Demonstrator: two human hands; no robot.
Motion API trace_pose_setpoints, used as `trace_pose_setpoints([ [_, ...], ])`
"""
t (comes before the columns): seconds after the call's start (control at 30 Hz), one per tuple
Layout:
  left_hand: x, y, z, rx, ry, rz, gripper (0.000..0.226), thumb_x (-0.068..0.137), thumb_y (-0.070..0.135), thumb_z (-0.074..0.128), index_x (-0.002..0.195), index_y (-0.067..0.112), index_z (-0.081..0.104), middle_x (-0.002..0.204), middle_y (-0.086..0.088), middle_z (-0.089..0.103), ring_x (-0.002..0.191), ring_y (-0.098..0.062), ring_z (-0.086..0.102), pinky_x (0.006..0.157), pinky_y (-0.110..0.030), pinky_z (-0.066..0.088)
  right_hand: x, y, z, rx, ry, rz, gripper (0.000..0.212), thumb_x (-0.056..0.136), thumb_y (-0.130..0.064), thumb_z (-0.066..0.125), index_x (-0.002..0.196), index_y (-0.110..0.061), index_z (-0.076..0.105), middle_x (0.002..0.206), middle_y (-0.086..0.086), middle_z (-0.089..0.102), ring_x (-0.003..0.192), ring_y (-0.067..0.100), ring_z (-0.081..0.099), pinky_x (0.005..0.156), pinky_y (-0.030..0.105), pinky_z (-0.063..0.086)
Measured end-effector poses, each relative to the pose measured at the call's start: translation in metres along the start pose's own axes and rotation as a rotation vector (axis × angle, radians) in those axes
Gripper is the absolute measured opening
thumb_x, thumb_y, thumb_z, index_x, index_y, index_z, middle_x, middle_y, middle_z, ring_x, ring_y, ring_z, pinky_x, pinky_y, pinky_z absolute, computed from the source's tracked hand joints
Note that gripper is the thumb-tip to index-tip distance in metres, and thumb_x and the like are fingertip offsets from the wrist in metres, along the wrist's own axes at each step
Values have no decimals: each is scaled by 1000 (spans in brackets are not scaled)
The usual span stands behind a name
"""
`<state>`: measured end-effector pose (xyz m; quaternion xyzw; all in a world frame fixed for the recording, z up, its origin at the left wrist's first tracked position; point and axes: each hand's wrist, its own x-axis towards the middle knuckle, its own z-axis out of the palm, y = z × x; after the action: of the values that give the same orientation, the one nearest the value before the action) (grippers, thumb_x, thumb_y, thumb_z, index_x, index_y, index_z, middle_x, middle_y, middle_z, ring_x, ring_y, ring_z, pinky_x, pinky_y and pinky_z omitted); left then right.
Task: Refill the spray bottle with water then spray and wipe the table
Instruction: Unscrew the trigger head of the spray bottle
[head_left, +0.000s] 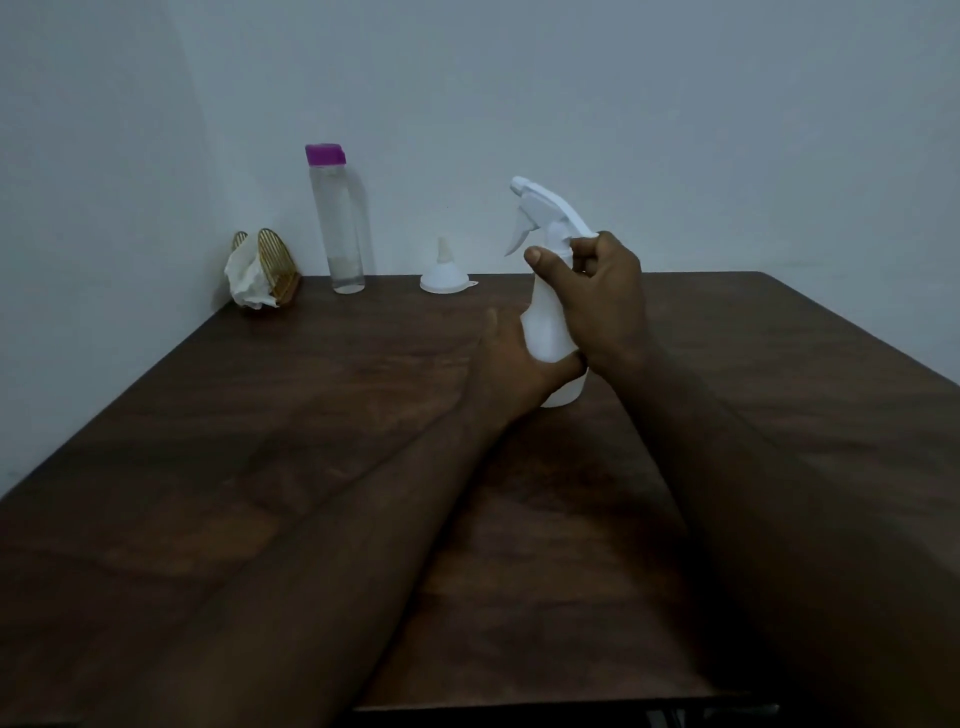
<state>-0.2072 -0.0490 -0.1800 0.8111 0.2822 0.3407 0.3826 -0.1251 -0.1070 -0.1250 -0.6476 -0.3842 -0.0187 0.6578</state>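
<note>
We hold the spray bottle (550, 322) upright mid-worktop (311, 441), left hand (511, 364) wrapped round its body to steady it, right hand (597, 291) curled round its collar (to unscrew the head, we judge), with the funnel (444, 275) and water bottle (340, 228) ready at the far left.

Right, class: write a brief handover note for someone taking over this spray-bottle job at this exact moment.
Left hand grips the spray bottle low on its body; right hand grips its neck below the trigger head.
Water bottle, purple cap on, and funnel, spout up, stand at the back of the table; tissue sits in the gold holder, far left.
Done: nothing visible; head still on.
Left: unscrew head, fill through funnel, reclose, spray, wipe.
</note>
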Motion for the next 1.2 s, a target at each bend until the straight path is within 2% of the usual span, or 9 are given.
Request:
trace_pose_setpoints([
  [0.13,-2,5,-4,-10,-17,-7,88,71,44,80,140,9,37,143,-13,43,130,-28,44,100,-29,36,-1,-1,-5,71,-29,26,32,81,-34,79,94,-14,59,84,-3,70,79,7,70,71,22,57],
  [0.33,-5,10,-4,7,-19,-41,92,74,45,78,143,8,31,147,-13,37,134,-27,39,103,-30,33,3,1,-8,215,-84,117,42,77,-30,82,97,0,62,93,14,73,89,23,73,83,42,60],
  [0.47,-6,7,-1,5,-9,-22,87,77,41,77,144,9,31,147,-13,37,134,-27,38,101,-25,31,-3,2,-4,204,-64,99,38,81,-30,79,107,-6,65,90,1,74,84,9,73,75,25,58],
  [0.57,-6,5,1,-1,3,8,83,77,35,78,143,12,34,146,-9,39,133,-23,38,95,-18,27,-8,6,-2,188,-48,76,44,79,-32,81,112,-9,61,96,2,74,86,10,73,74,25,59],
  [0.8,2,-1,-2,12,-43,-1,84,76,36,80,143,12,36,147,-10,39,134,-24,38,100,-23,30,-4,4,2,-29,55,-47,34,76,-40,81,88,-10,68,80,-7,70,74,3,68,67,20,55],
  [0.9,2,-1,-3,-37,-67,-31,86,75,42,79,142,12,36,146,-9,41,133,-23,40,95,-20,29,-1,2,-1,7,10,-27,31,75,-36,82,83,-8,69,77,-3,72,73,8,71,70,28,59],
  [1.0,-2,4,-1,14,-116,15,110,63,78,64,146,14,31,149,-7,37,135,-18,36,100,-18,24,1,1,-7,78,-44,12,29,73,-30,84,80,-7,68,74,-2,72,73,14,72,73,36,61],
  [1.1,0,0,-6,14,-121,59,87,72,58,73,140,15,39,136,-2,50,115,-5,44,91,-12,34,4,2,-12,180,-141,52,25,75,-25,83,75,-6,67,69,3,67,72,20,69,77,48,59],
  [1.2,5,-5,-12,17,-137,78,67,78,41,77,133,17,46,119,5,54,103,-5,49,85,-15,43,3,4,-19,296,-283,143,18,84,-24,75,89,-7,75,96,22,71,89,26,70,89,55,55],
])
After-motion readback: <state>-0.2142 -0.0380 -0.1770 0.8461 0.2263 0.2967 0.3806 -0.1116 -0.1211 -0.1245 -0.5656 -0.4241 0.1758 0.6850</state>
